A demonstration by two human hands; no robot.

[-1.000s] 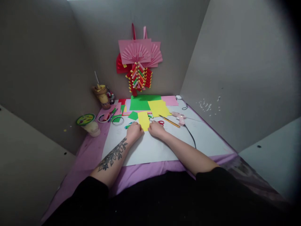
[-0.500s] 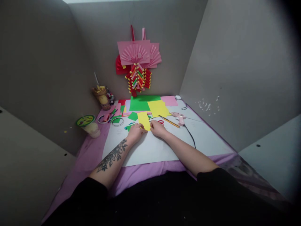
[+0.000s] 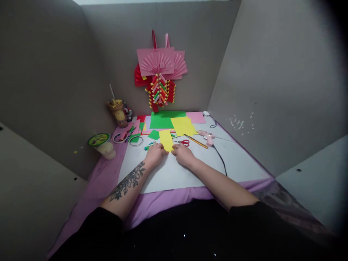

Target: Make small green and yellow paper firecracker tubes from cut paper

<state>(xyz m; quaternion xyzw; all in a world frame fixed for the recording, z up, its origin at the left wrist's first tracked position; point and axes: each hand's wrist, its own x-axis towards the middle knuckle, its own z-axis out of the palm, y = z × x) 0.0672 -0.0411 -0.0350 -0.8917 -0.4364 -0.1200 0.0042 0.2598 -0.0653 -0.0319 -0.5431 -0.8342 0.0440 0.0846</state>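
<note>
A narrow strip of yellow paper point(image 3: 166, 138) lies on the white sheet point(image 3: 174, 177) between my hands. My left hand point(image 3: 156, 155) is closed at the strip's near left corner. On the opposite side, my right hand point(image 3: 183, 154) pinches the near right corner. My fingertips hide part of the near edge. Just past my right hand lie red-handled scissors point(image 3: 185, 143), partly covered by the fingers. Close to my left hand sit green paper pieces point(image 3: 154, 134) and a small teal item whose kind I cannot make out.
Yellow point(image 3: 183, 126) and green sheets point(image 3: 165, 119) lie at the back. A pencil point(image 3: 197, 141) and a pink glue gun point(image 3: 207, 136) with its cord are at right. Tape rolls point(image 3: 136, 140) and a lidded cup point(image 3: 103, 145) stand left. Paper fans point(image 3: 157, 61) hang on the back wall.
My right hand has shifted down to the strip's near right corner, uncovering more of the scissors. My left hand has moved slightly left and stays at the near left corner.
</note>
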